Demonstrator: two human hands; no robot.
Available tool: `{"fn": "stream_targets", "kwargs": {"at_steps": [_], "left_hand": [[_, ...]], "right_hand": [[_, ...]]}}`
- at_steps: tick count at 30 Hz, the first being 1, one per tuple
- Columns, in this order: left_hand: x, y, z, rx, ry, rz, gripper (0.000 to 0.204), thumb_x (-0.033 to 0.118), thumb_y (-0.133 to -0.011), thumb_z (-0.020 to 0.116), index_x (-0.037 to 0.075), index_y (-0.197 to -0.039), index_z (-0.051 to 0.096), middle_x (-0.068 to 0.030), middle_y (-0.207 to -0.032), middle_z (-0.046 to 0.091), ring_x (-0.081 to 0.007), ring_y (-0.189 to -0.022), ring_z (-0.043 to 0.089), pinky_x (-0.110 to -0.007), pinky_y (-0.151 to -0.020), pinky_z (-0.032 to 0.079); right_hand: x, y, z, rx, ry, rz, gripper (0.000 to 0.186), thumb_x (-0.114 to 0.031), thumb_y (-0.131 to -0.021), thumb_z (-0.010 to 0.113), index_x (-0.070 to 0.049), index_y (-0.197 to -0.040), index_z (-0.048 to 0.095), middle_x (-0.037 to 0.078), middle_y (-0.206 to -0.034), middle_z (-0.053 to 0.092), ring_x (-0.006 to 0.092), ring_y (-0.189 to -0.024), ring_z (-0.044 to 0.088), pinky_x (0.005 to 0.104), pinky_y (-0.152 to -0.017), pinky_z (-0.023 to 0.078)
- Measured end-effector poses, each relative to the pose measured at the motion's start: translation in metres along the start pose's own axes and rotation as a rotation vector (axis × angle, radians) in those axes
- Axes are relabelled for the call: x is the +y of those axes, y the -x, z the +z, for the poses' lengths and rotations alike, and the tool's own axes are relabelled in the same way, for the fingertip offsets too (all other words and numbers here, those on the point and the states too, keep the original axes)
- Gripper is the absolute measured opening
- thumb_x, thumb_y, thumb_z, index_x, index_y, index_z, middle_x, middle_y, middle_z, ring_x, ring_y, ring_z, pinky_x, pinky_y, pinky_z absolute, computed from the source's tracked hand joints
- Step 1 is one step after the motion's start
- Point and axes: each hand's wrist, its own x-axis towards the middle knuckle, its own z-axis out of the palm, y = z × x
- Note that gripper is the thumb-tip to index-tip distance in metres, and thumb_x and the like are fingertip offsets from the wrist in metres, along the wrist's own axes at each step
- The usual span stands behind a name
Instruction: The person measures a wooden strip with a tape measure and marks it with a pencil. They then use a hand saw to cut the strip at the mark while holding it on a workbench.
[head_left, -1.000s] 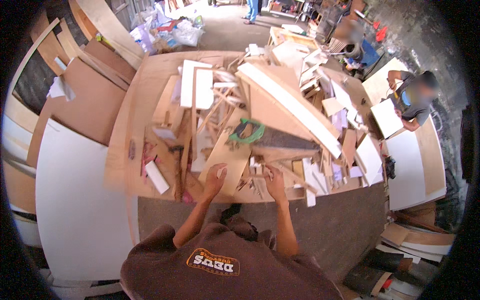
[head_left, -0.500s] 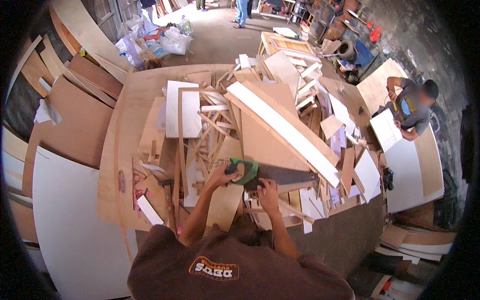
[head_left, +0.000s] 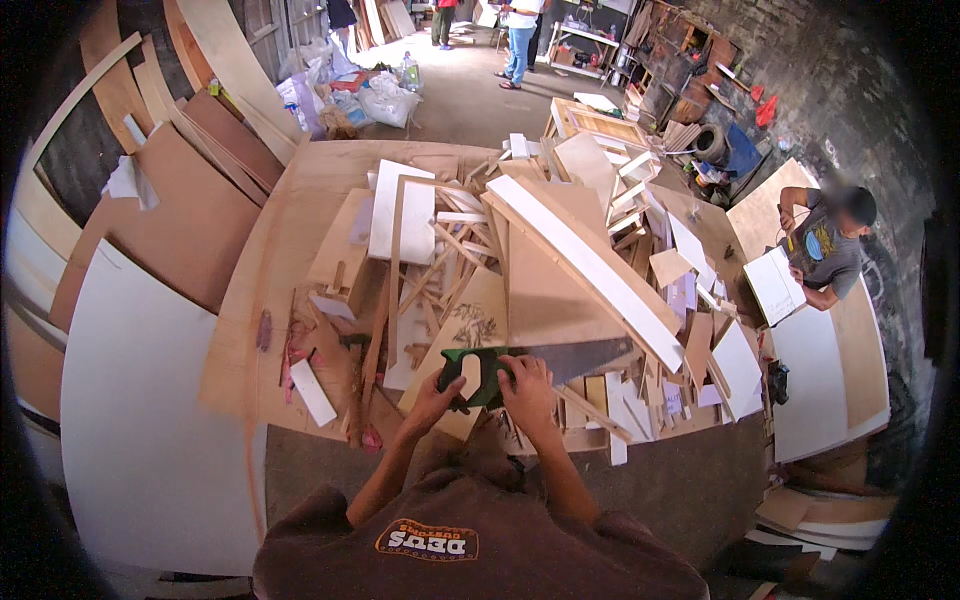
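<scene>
I hold a hand saw by its green handle point(head_left: 490, 384) close in front of me, at the near edge of the wood pile. My left hand point(head_left: 428, 403) is closed on the handle's left side, its thumb by the pale opening. At the handle's right end, where the blade starts, my right hand point(head_left: 530, 390) grips with bent fingers. The wide grey blade point(head_left: 585, 357) points right, partly hidden behind my right hand. Below its tip lie wood strips and white offcuts. A board with dark pen marks point(head_left: 476, 322) lies just beyond the handle.
A heap of offcuts covers the large plywood sheet point(head_left: 240, 340), with a long white plank point(head_left: 600, 270) slanting across. Tall boards point(head_left: 140, 400) lean at left. A co-worker point(head_left: 825, 240) at right handles a white panel point(head_left: 775, 287). Plastic bags point(head_left: 388, 100) and people stand far back.
The saw has come nearer to me, its handle turning more face-on. My right hand has shifted from the blade to the handle's right end. The whole view has tilted up slightly.
</scene>
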Motion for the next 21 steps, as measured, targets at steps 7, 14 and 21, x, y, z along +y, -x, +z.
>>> {"fn": "stream_targets", "kwargs": {"at_steps": [7,14,21], "left_hand": [[0.010,0.112,0.005,0.186,0.152,0.194,0.033,0.032,-0.102,0.049,0.000,-0.107,0.056,-0.0046,-0.084,0.061,-0.0150,-0.068,0.062,-0.030,-0.064,0.054],[-0.025,0.244,0.011,0.434,0.003,0.538,0.033,0.027,-0.102,0.045,0.000,-0.117,0.053,-0.0046,-0.092,0.058,-0.0110,-0.080,0.052,-0.027,-0.068,0.045],[-0.059,0.351,-0.017,0.636,-0.239,0.644,0.028,0.026,-0.102,0.043,-0.001,-0.109,0.048,-0.0060,-0.091,0.055,-0.0142,-0.080,0.051,-0.030,-0.070,0.045]], "right_hand": [[-0.071,0.078,-0.026,0.105,-0.090,-0.106,0.031,-0.022,-0.090,0.062,-0.006,-0.116,0.062,0.014,-0.105,0.059,0.0345,-0.105,0.052,0.0455,-0.089,0.041],[-0.172,0.178,-0.021,0.129,-0.436,-0.185,0.023,-0.021,-0.093,0.059,-0.002,-0.105,0.065,0.016,-0.082,0.061,0.0344,-0.085,0.057,0.0432,-0.075,0.046],[-0.263,0.251,-0.027,-0.058,-0.492,-0.181,0.035,-0.035,-0.092,0.063,0.001,-0.091,0.064,0.017,-0.076,0.058,0.0290,-0.071,0.058,0.0416,-0.066,0.046]]}}
